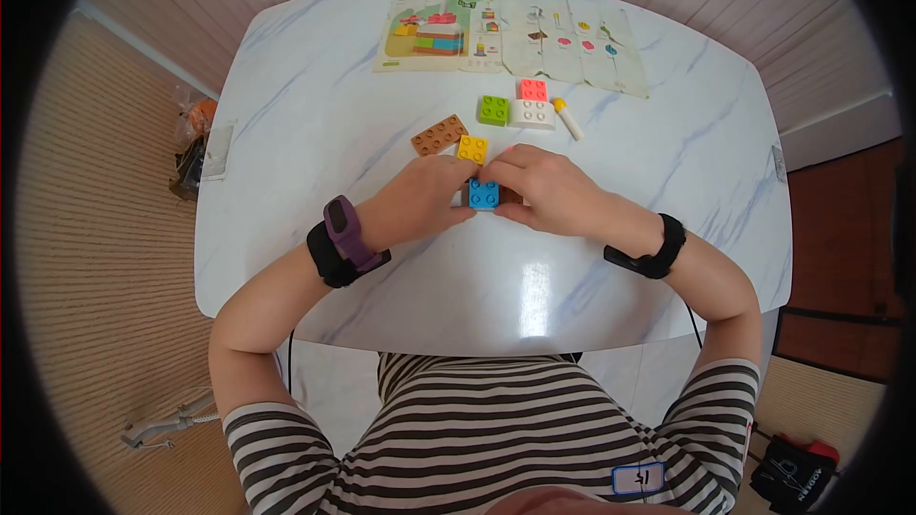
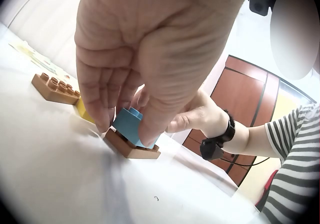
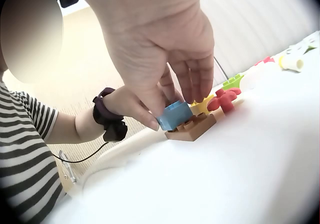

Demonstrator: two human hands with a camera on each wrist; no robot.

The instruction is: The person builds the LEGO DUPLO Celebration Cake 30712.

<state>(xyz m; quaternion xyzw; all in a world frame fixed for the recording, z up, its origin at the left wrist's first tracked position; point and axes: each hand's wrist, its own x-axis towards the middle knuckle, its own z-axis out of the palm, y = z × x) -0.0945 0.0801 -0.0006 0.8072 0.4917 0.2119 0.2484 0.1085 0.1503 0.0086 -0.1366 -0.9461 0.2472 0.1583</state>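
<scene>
The work looks only begun: from left to right on the surface (image 1: 611, 319), a brown eight-stud brick (image 1: 439, 135) and a yellow brick (image 1: 473, 150) lie loose, the blue brick (image 1: 484, 194) sits on one end of a brown base (image 3: 192, 131), seemingly tilted and not fully pressed down, and a green brick (image 1: 493, 110), white brick (image 1: 532, 114) and yellow-tipped stick (image 1: 570, 122) lie off that base. The left hand (image 1: 415, 195) has a narrow grip, thumb and fingers pinching the blue brick; the right hand (image 1: 553, 193) grips it narrowly too.
</scene>
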